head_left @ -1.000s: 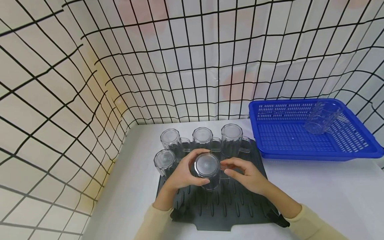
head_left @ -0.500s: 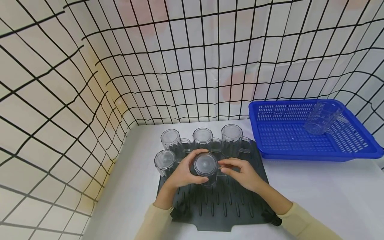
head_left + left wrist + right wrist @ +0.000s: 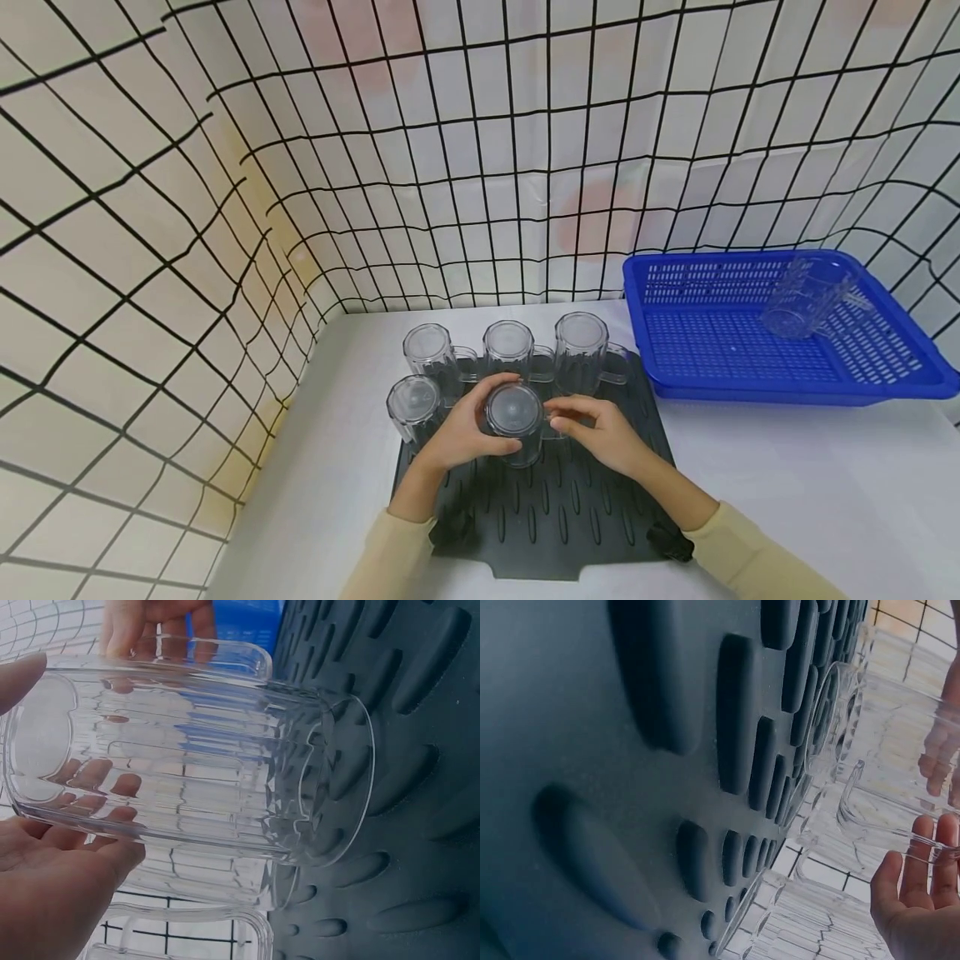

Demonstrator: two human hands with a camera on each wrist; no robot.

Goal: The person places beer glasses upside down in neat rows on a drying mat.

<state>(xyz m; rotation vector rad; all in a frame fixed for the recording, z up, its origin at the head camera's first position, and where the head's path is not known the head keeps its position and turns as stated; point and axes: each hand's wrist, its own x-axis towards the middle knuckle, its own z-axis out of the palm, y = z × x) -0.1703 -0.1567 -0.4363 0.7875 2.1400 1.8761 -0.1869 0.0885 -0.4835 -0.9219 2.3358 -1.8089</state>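
Observation:
An upside-down clear glass mug [image 3: 514, 412] stands at the centre of the dark ridged drying mat [image 3: 555, 517], its rim at the mat's surface in the left wrist view. My left hand [image 3: 467, 432] grips the mug's body near its base, thumb on the near side and fingers round the far side. At the mug's right, my right hand [image 3: 606, 432] pinches the handle [image 3: 244, 658] between thumb and fingers. Several more upturned mugs surround it: a back row with a left mug [image 3: 427, 343], a middle mug [image 3: 508, 340] and a right mug [image 3: 582, 333], plus one mug [image 3: 415, 402] to its left.
A blue plastic basket [image 3: 750, 392] sits at the right on the white table [image 3: 757, 467], with one clear mug [image 3: 802, 300] leaning inside it. Black wire grid panels [image 3: 480, 200] rise behind and at the left side.
The held mug has shifted slightly left and away, and appears lower toward the mat. My right hand has moved slightly left with it. The other mugs have stayed put.

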